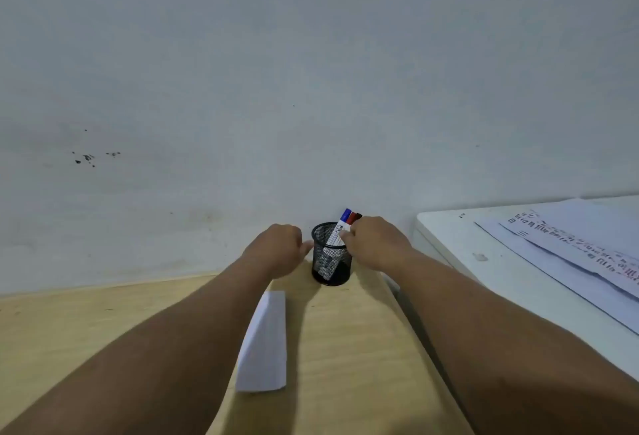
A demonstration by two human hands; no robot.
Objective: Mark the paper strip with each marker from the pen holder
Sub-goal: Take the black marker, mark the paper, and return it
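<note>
1. At the far edge of the wooden table (pixel 103 324), against the pale wall (pixel 311 71), I see the black mesh pen holder (pixel 330 263) standing upright.
2. Three markers lean in the pen holder toward the right: the blue-capped marker (pixel 340 227) nearest me, then the red-capped marker (pixel 352 217), then the dark-capped marker (pixel 358 216), of which only the cap shows.
3. My left hand (pixel 276 249) reaches forward with the forearm extended; its fingers curl inward and the thumb tip touches the left rim of the pen holder. Its grip is loosely curled and holds nothing.
4. My right hand (pixel 375 244) reaches in from the right, back of the hand up; its grip is pinched on the white barrel of the blue-capped marker, which remains inside the pen holder.
5. Nearer to me, the white paper strip (pixel 264 344) lies flat on the table between my forearms.
6. To the right, printed sheets (pixel 570 251) lie on a white cabinet (pixel 449 237).
</note>
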